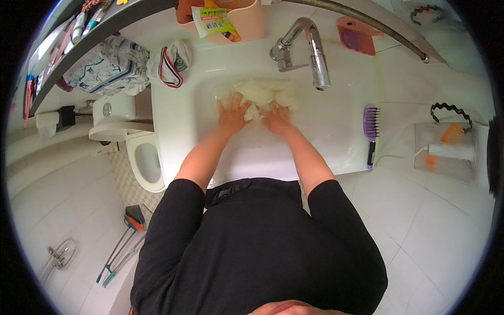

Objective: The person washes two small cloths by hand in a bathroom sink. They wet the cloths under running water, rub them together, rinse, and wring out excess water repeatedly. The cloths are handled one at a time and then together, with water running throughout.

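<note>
Both hands, left (232, 113) and right (276, 120), press white cloth (257, 94) in sink (336, 131).

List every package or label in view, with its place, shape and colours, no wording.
Flat pouch: in the peach basket behind the sink, rectangular, green and white with an orange corner.
White cloth bag: on the counter left of the tap, crumpled, with a small green label and red-black trim.

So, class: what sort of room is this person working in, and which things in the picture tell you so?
Most likely a home bathroom. A white sink with a chrome tap sits beside a toilet, and a purple hairbrush lies on the sink's edge. Both hands, left hand and right hand, press a white cloth in the basin.
</note>
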`<state>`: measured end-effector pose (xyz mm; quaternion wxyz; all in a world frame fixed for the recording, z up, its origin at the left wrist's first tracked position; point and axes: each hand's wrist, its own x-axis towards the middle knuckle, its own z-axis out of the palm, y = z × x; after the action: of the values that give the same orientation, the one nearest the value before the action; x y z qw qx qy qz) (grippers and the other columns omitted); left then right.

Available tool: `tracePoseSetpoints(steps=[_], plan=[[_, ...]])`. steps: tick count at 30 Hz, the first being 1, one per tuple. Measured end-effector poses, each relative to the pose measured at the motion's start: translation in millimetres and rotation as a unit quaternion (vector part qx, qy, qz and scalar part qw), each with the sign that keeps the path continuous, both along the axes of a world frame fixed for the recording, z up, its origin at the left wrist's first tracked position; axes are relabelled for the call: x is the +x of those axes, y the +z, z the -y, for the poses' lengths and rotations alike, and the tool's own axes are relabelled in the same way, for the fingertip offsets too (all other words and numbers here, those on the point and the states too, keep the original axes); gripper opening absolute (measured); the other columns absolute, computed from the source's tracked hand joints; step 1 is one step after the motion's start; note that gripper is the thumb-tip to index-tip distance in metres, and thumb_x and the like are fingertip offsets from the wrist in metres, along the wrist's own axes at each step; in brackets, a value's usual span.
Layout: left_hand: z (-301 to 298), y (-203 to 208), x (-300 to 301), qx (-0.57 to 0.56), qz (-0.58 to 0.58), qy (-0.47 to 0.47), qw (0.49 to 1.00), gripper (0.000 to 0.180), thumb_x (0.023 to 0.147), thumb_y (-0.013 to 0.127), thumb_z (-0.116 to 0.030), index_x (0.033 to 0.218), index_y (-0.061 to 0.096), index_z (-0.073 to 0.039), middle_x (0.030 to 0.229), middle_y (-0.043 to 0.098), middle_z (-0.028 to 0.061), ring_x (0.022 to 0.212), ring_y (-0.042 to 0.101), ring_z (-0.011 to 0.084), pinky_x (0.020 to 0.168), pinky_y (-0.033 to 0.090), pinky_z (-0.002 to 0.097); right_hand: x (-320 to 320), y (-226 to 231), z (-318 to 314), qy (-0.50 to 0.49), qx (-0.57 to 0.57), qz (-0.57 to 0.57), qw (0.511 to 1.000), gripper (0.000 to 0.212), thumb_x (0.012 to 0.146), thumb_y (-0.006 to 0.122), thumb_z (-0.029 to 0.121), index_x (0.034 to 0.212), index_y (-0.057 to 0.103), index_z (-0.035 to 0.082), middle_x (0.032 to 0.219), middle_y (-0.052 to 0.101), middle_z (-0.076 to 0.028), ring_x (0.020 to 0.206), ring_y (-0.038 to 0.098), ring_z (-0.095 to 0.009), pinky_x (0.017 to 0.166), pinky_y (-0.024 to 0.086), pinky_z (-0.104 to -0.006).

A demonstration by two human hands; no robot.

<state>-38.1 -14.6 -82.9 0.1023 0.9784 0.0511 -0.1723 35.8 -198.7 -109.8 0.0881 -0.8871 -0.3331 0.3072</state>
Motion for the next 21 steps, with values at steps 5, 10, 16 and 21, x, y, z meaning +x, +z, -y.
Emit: tracePoseSetpoints(steps=[5, 10, 16, 21], plan=[[-47.8, -14.9, 36.9, -0.203, -0.066, 0.018, 0.977, 0.056, 0.078, 0.062, -0.041, 0.128, 0.047, -0.020, 0.145, 0.026, 0.0099, 0.131, 0.029, 0.0297, 0.102, 0.030, 0.0509, 49.8, 28.6, 20.5, -0.236, 0.184, -0.271, 0.915, 0.040, 0.088, 0.049, 0.023, 0.127, 0.051, 0.014, 0.125, 0.051, -0.018, 0.118, 0.047, -0.031, 0.100, 0.035, -0.0360], [-53.7, 62.4, 11.0, -0.198, 0.072, 0.139, 0.968, 0.041, 0.077, 0.062, -0.021, 0.116, 0.056, -0.008, 0.125, 0.050, 0.0144, 0.109, 0.051, 0.0318, 0.090, 0.044, 0.0388, 29.8, 74.4, 70.4, -0.196, 0.342, -0.063, 0.917, 0.042, 0.082, 0.052, 0.005, 0.123, 0.053, 0.007, 0.112, 0.060, -0.016, 0.097, 0.059, -0.022, 0.082, 0.046, -0.0310], [25.0, 184.7, -8.0, -0.394, 0.248, -0.002, 0.885, 0.044, 0.069, 0.061, -0.007, 0.113, 0.055, -0.005, 0.107, 0.055, 0.0194, 0.105, 0.051, 0.0369, 0.089, 0.043, 0.0414, -18.2, 173.4, -0.1, -0.136, 0.234, -0.106, 0.957, 0.036, 0.078, 0.050, -0.006, 0.113, 0.056, 0.000, 0.101, 0.064, -0.011, 0.093, 0.060, -0.018, 0.081, 0.046, -0.0287], [17.7, 188.0, -31.1, -0.434, 0.426, 0.062, 0.791, 0.084, 0.064, 0.074, -0.020, 0.135, 0.031, -0.007, 0.133, 0.034, 0.0228, 0.125, 0.032, 0.0412, 0.103, 0.030, 0.0439, -29.9, 252.2, -13.4, -0.179, 0.527, -0.018, 0.831, 0.025, 0.079, 0.047, -0.007, 0.101, 0.057, -0.002, 0.090, 0.062, -0.007, 0.086, 0.057, -0.013, 0.079, 0.045, -0.0277]])
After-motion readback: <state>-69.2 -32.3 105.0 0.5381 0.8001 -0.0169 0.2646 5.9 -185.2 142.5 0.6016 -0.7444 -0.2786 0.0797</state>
